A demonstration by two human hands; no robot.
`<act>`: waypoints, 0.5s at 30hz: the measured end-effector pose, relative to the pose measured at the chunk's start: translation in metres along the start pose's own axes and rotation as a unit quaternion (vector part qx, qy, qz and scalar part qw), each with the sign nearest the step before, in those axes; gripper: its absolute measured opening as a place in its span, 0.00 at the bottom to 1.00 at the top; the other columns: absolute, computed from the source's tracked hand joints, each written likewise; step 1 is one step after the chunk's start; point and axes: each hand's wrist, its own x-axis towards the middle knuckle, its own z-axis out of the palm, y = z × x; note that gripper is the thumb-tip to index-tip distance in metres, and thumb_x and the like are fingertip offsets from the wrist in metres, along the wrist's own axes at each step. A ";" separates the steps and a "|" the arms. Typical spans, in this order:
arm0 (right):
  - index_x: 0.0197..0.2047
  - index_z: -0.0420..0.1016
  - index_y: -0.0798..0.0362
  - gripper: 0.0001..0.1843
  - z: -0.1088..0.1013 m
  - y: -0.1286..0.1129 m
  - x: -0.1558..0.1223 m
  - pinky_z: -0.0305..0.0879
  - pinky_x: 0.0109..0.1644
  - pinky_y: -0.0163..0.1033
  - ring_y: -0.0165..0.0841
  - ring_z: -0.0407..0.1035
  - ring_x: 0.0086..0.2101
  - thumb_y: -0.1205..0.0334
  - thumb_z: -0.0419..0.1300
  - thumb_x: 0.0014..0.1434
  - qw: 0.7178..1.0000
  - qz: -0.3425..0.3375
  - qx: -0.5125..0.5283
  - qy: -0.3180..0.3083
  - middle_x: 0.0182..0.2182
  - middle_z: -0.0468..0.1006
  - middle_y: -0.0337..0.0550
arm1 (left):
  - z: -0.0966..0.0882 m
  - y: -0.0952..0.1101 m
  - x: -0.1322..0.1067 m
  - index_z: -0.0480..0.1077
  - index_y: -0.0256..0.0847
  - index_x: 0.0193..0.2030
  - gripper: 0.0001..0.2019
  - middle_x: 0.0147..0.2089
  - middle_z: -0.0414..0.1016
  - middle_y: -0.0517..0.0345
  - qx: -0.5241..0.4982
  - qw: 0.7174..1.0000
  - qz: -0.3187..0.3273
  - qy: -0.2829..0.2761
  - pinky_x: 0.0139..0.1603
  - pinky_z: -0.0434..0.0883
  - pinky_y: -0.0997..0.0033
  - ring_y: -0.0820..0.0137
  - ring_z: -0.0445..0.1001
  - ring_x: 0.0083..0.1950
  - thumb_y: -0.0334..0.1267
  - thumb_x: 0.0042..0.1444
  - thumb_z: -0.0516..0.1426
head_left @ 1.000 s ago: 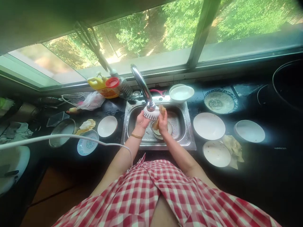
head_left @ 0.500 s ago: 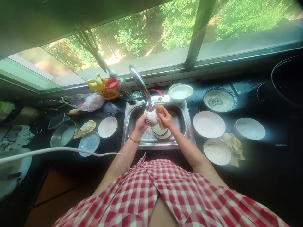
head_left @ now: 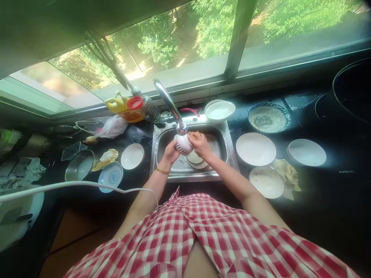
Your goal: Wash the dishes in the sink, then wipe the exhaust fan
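Black worktop (head_left: 315, 208), wet in places, runs under window (head_left: 185, 46); crockery both sides of metal sink (head_left: 188, 178), ctr of frame. Striped bowl (head_left: 183, 145), subject item, is held tilted over sink, ctr, just below tap (head_left: 168, 101); contact w/ spout: can't tell from where I stand.

L hand (head_left: 171, 151): fingers clamped on bowl's left side, approx. R hand (head_left: 201, 146): fingers bent over tan cloth (head_left: 194, 134), pressing it to bowl's upper right; fingertips partly hidden.

Risks, in my judgement: (1) bowl slips, as glaze is prob. wet & cloth pushes against one-hand hold; would hit stacked dishes (head_left: 197, 159) below, poss. chips. (2) Rim knocks spout, clearance being v. small. (3) Elbow or sleeve catches white cable (head_left: 72, 185), lower left.

Change vs. half a sec. ago: cloth then hangs in view beside bowl; now R hand mostly covers it, back of hand uppermost, reaching further over bowl.
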 end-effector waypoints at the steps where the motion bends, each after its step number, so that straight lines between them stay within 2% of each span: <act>1: 0.64 0.72 0.46 0.26 -0.001 0.000 0.004 0.62 0.51 0.46 0.45 0.60 0.50 0.70 0.49 0.66 1.000 0.008 -0.019 -0.005 0.57 0.70 0.51 | -0.001 0.000 0.001 0.76 0.34 0.41 0.07 0.39 0.80 0.53 -0.006 1.000 0.004 0.006 0.53 0.71 0.67 0.68 0.77 0.43 0.33 0.55 0.62; 5: 0.56 0.78 0.45 0.26 0.000 0.001 0.009 0.62 0.48 0.43 0.43 0.61 0.47 0.75 0.50 0.62 0.999 0.005 -0.020 -0.047 0.51 0.73 0.49 | -0.005 0.001 0.004 0.76 0.33 0.43 0.09 0.42 0.80 0.52 -0.016 0.999 0.011 0.027 0.58 0.69 0.64 0.66 0.77 0.48 0.33 0.57 0.61; 8: 0.53 0.80 0.44 0.25 0.003 0.001 0.011 0.61 0.51 0.42 0.41 0.61 0.48 0.74 0.50 0.62 0.999 -0.008 0.028 -0.024 0.51 0.73 0.46 | -0.005 0.002 0.005 0.75 0.33 0.44 0.08 0.43 0.80 0.50 -0.022 0.999 -0.010 0.022 0.61 0.68 0.63 0.65 0.77 0.51 0.33 0.59 0.59; 11: 0.56 0.79 0.44 0.24 0.004 0.003 0.013 0.60 0.50 0.42 0.42 0.60 0.48 0.71 0.50 0.64 0.999 0.010 0.033 -0.007 0.52 0.72 0.48 | -0.002 0.003 0.004 0.76 0.33 0.41 0.07 0.40 0.80 0.52 -0.030 0.999 -0.013 0.034 0.61 0.68 0.64 0.66 0.77 0.49 0.31 0.61 0.57; 15: 0.50 0.82 0.47 0.25 0.002 0.009 0.009 0.60 0.49 0.41 0.40 0.61 0.45 0.75 0.52 0.58 0.997 0.000 0.063 -0.044 0.49 0.73 0.48 | 0.002 0.003 0.002 0.76 0.33 0.41 0.07 0.40 0.80 0.53 -0.036 0.998 -0.014 0.043 0.60 0.68 0.64 0.68 0.77 0.46 0.30 0.62 0.56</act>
